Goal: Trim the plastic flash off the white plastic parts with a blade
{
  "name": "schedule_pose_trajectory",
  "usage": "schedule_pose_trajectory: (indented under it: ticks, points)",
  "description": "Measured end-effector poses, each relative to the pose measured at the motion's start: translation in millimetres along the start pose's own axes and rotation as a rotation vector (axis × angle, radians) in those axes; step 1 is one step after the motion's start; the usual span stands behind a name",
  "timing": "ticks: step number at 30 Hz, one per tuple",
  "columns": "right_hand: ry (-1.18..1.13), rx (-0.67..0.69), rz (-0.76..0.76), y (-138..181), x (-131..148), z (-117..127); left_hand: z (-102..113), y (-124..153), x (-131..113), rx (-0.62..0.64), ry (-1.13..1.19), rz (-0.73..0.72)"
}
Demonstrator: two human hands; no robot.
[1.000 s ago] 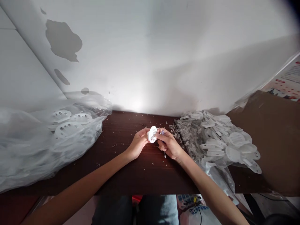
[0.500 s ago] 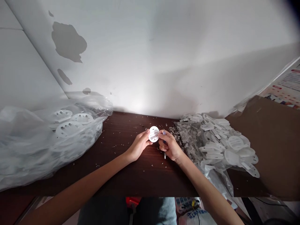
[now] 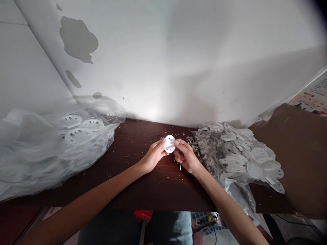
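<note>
A round white plastic disc (image 3: 169, 144) with slots and raised ribs is held up over the dark table. My left hand (image 3: 153, 154) grips its left edge between thumb and fingers. At the disc's right side, the thumb and forefinger of my right hand (image 3: 187, 157) pinch at the rim; whether a small part sits between them I cannot tell. Tucked in that same hand is a small blue-handled screwdriver (image 3: 180, 166), with its thin pale shaft pointing down. Most of its handle is hidden by the fingers.
A large clear bag (image 3: 76, 160) of similar white discs lies on the left. To the right, many white plastic parts (image 3: 255, 160) are heaped beside a spread of tiny clear pieces (image 3: 208, 146). Cardboard (image 3: 304, 156) stands far right. Tiny bits litter the dark table (image 3: 143, 194).
The camera view has shifted slightly, so the surroundings appear moved. Both hands keep the same hold; the disc is turned a little, and the right fingertips stay at its edge.
</note>
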State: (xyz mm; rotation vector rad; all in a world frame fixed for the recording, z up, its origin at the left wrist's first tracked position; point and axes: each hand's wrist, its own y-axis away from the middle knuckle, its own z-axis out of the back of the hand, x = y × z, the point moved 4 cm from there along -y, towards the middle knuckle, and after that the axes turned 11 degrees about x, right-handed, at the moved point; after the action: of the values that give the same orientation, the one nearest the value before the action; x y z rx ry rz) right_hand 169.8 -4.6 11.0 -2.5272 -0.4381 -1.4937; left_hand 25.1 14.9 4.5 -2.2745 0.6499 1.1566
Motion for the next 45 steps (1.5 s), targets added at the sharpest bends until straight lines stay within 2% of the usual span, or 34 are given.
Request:
schedule_pose_trajectory:
  ticks: [4, 16, 24, 30, 36, 41, 45]
  points:
    - [-0.029, 0.031, 0.003, 1.1, 0.3, -0.3, -0.7, -0.1, -1.1, -0.003, 0.005, -0.01]
    - [0.089, 0.041, 0.019, 0.1, -1.2, 1.0, -0.5, 3.0, -5.3, 0.003, -0.104, -0.005]
    - [0.143, 0.006, 0.041, 0.6, 1.9, -1.5, 0.5, 3.5, -2.8, 0.006, -0.076, -0.015]
    - [0.173, -0.144, 0.213, 3.2, 26.6, 8.9, 0.6, 1.6, -5.2, -0.088, 0.104, -0.02]
    - [0.171, -0.272, 0.468, 18.7, 60.4, 12.0, -10.1, 4.9, 1.8, -0.046, 0.245, 0.061]
    - [0.216, -0.268, 0.498, 30.6, 64.0, 3.3, -22.2, 11.2, 19.6, 0.027, 0.319, 0.193]
    - [0.234, -0.272, 0.502, 36.5, 62.4, -0.8, -25.0, 13.4, 27.8, 0.067, 0.312, 0.243]
